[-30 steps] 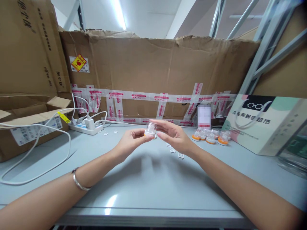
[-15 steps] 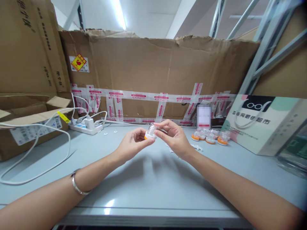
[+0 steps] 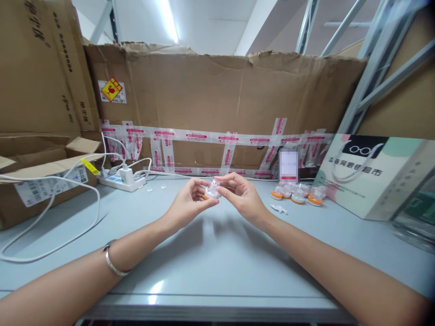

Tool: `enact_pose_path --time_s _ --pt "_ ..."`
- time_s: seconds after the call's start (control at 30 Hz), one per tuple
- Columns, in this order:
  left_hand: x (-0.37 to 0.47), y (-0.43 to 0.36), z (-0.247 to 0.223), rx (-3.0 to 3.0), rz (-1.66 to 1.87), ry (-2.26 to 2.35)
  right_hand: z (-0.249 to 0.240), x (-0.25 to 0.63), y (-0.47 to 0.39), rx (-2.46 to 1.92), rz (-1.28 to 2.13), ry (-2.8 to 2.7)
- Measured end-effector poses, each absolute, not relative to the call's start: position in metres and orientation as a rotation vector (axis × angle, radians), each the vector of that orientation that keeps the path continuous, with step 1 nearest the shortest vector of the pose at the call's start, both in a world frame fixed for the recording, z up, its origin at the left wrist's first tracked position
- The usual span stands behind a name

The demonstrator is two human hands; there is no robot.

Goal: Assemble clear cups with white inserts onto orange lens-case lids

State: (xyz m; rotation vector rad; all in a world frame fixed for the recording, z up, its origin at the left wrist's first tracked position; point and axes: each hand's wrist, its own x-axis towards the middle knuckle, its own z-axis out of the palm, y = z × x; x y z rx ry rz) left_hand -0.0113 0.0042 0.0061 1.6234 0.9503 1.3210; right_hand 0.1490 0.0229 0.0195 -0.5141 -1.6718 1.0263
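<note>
My left hand (image 3: 188, 201) holds a small clear plastic cap piece with a white and orange base (image 3: 212, 192) above the table, gripping it low down between thumb and fingers. At the top of that piece, the thumb and fingertips of my right hand (image 3: 243, 194) pinch its narrow clear part. Its orange edge faces my left palm, and fingers hide some of it. Several similar clear pieces with orange or white bases (image 3: 298, 195) stand to the right. Small white plastic parts (image 3: 279, 209) lie on the table between them and my right wrist.
A white power strip (image 3: 125, 181) with cables lies at the back left, beside an open cardboard box (image 3: 44, 176). Two little white discs (image 3: 149, 189) rest near it. A large taped carton (image 3: 217, 95) stands behind the grey table (image 3: 217, 262). A paper bag (image 3: 370, 181) stands at right.
My right hand has come slightly left and down, and the clear upper part of the piece sits lower over its base. My left hand keeps its hold, nearly still.
</note>
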Motion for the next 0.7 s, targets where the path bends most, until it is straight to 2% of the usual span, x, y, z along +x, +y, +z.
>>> enact_pose_path --time_s 0.27,0.5,0.7 --pt "-0.014 0.002 0.01 1.62 1.173 0.91 0.021 0.148 0.02 -0.655 1.064 -1.628" --pt "-0.02 0.01 0.012 1.537 1.303 0.75 0.009 0.141 0.019 -0.68 1.204 -1.383" --pt "-0.02 0.008 0.012 1.612 1.339 0.711 0.009 0.134 0.011 -0.63 1.583 -1.189"
